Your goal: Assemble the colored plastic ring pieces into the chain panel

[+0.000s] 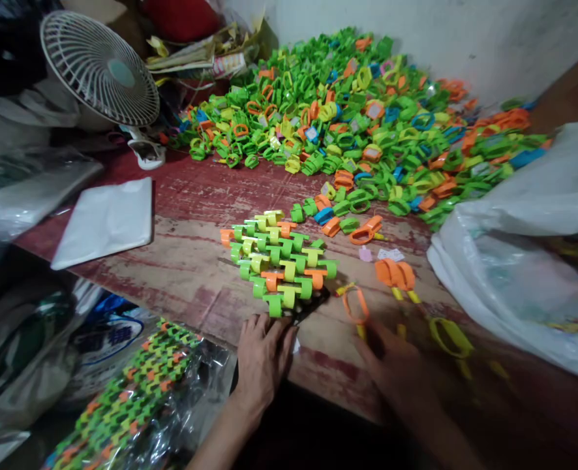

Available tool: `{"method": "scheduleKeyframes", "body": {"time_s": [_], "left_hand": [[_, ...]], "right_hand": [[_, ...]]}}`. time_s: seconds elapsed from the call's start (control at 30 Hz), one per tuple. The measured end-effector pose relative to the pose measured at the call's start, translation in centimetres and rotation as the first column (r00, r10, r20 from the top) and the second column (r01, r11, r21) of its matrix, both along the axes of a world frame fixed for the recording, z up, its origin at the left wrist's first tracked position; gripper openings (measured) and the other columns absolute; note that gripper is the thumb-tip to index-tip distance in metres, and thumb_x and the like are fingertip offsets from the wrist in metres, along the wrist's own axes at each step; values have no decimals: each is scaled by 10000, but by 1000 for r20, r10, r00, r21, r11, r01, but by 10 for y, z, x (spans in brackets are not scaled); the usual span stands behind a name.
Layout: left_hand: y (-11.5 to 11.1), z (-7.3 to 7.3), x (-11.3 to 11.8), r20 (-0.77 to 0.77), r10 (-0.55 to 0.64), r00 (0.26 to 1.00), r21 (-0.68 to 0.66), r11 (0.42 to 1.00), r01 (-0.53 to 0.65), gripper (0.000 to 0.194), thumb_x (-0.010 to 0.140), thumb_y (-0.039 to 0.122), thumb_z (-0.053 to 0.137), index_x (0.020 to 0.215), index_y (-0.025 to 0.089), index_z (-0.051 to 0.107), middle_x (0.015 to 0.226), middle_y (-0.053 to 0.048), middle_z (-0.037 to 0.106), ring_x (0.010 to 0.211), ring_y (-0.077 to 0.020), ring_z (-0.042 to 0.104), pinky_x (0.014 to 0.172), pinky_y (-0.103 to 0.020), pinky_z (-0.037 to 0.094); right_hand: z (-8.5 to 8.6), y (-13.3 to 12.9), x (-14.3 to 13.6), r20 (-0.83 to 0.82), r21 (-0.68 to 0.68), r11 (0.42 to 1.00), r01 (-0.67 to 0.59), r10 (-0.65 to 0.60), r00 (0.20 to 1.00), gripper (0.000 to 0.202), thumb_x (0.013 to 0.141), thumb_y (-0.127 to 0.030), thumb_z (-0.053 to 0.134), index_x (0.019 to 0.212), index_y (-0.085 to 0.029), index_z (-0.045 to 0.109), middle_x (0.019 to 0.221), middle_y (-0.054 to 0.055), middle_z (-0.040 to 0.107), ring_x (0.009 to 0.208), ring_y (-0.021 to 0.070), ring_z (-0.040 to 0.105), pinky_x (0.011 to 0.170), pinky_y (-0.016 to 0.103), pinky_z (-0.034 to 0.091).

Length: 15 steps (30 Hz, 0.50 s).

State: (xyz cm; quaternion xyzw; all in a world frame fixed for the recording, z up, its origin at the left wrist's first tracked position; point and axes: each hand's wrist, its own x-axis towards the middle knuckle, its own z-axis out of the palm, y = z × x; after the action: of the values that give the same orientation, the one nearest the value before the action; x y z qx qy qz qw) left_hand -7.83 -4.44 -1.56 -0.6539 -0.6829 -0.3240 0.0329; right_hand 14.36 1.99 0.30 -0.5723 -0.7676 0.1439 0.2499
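My left hand (264, 356) rests at the near edge of a dark holder (313, 307), its fingers bent and close together against that edge. Interlocked rows of green, yellow and orange plastic bands (282, 261) stand on the holder, just past my fingertips. To the right, my right hand (391, 362) is smeared by motion. Its fingers are beside an orange plastic ring (356, 303) with a yellow end piece, and whether they grip it is unclear. Further right are a group of orange bands (395, 274) and a loose yellow ring (450, 336).
A large heap of coloured plastic bands (318, 117) covers the back of the table. A white fan (100, 68) and a white foam slab (107, 219) are at left. An open white bag (514, 261) stands right. Below left, clear plastic (211, 372) covers more rows of bands.
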Motion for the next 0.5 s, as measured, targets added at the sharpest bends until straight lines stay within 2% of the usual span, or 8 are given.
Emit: {"method": "scheduleKeyframes", "body": {"time_s": [0.1, 0.27, 0.37, 0.5], "left_hand": [[1, 0, 0, 14, -1, 1000, 1, 1000, 1, 187, 981, 267, 498, 968, 209, 676, 864, -58, 638, 804, -227, 569, 693, -348, 454], [1, -1, -4, 25, -33, 999, 42, 999, 32, 206, 992, 283, 488, 979, 213, 682, 870, -62, 640, 808, -228, 573, 681, -334, 459], [-1, -1, -4, 30, -37, 999, 43, 998, 36, 212, 993, 290, 493, 956, 223, 691, 853, -53, 638, 777, -216, 565, 663, -322, 450], [-1, 0, -3, 24, -27, 999, 18, 999, 26, 216, 991, 292, 499, 951, 236, 704, 833, -53, 642, 757, -216, 558, 654, -318, 450]], "right_hand": [[-6, 1, 1, 43, 33, 999, 31, -33, 999, 432, 921, -560, 450, 891, -193, 676, 629, 61, 668, 544, 236, 634, 520, 298, 469], [-9, 0, -5, 121, 85, 995, 51, -61, 991, 344, 933, -477, 471, 954, -194, 664, 594, 48, 646, 493, 236, 605, 479, 287, 430], [-7, -3, -5, 199, 142, 990, 23, -51, 979, 307, 945, -391, 433, 1001, -186, 654, 686, 76, 684, 530, 239, 625, 488, 293, 438], [-5, -2, -3, 311, 217, 976, -10, -59, 949, 334, 967, -317, 345, 1044, -154, 625, 930, 148, 707, 591, 240, 641, 479, 310, 439]]}}
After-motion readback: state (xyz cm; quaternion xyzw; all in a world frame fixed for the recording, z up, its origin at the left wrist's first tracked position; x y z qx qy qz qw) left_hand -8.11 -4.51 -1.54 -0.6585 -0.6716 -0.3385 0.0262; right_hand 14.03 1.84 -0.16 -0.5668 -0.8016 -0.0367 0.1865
